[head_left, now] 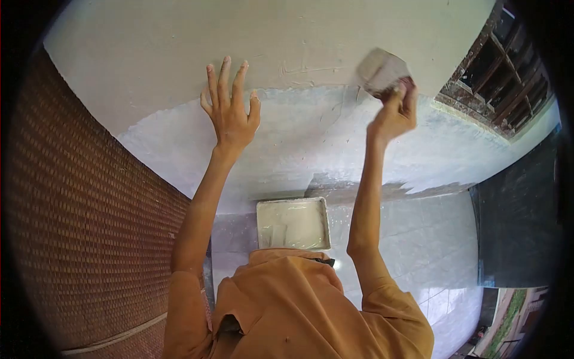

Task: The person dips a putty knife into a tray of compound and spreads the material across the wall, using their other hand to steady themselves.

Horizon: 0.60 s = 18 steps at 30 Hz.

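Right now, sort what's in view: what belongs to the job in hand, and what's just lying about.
Seems part of the job:
Flat tool, motion-blurred, held in the right hand
Wall, part beige, part whitish
Tray with pale material in it

Seems just nearby, untouched by either hand:
Woven screen
Barred window
Dark panel

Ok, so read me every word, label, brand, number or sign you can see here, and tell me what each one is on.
None: no readable text on the wall, tray or orange shirt.
The flat tool in the right hand is too blurred to tell.
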Each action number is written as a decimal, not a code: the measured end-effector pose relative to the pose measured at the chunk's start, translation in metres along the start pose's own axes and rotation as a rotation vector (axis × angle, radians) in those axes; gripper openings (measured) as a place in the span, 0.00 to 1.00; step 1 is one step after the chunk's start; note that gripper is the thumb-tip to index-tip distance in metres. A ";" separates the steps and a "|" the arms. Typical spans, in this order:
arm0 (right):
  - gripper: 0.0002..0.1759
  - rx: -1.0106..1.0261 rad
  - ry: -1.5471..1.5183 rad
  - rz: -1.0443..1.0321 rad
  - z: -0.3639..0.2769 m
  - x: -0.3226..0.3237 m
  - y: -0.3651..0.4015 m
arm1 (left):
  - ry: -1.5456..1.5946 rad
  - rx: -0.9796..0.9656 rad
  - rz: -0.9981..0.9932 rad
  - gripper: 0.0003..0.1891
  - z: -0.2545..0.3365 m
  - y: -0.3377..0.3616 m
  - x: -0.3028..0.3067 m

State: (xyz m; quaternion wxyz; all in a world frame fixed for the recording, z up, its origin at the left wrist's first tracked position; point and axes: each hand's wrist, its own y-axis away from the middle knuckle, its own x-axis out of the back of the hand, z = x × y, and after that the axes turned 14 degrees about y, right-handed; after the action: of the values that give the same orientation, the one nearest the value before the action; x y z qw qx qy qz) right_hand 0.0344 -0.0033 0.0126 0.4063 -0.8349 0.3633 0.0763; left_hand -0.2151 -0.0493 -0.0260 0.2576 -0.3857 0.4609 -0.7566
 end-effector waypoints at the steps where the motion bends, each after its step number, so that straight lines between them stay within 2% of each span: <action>1: 0.18 -0.055 -0.064 0.041 -0.009 0.004 -0.002 | 0.008 -0.006 0.020 0.30 -0.002 0.001 0.000; 4: 0.18 -0.052 0.005 -0.201 -0.009 -0.006 0.034 | 0.031 -0.024 0.031 0.30 -0.001 -0.002 -0.001; 6: 0.16 0.138 0.207 -0.313 0.015 -0.020 0.066 | 0.050 -0.033 0.024 0.30 0.003 -0.005 -0.005; 7: 0.16 0.059 0.074 -0.274 0.014 -0.034 0.081 | 0.041 -0.025 0.012 0.30 0.004 -0.005 -0.006; 9: 0.16 0.038 0.136 -0.264 0.016 -0.027 0.070 | 0.032 -0.015 0.002 0.30 0.004 -0.003 -0.006; 11: 0.17 0.078 0.332 -0.182 0.036 -0.003 0.036 | 0.004 -0.006 -0.017 0.31 -0.002 0.002 -0.004; 15: 0.18 -0.082 -0.046 0.005 0.017 0.025 -0.008 | -0.028 0.036 0.002 0.30 -0.009 0.008 0.007; 16: 0.18 -0.028 -0.060 -0.051 0.013 0.023 -0.003 | -0.030 0.032 0.016 0.30 -0.010 0.008 0.006; 18: 0.16 0.011 0.127 -0.201 0.007 0.009 0.026 | -0.024 0.020 0.020 0.30 -0.009 0.006 0.001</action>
State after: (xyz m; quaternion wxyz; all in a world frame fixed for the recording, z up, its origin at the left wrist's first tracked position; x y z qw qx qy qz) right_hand 0.0246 -0.0140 -0.0119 0.3926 -0.8681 0.3032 -0.0200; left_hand -0.2229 -0.0486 -0.0336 0.2744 -0.3876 0.4539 -0.7539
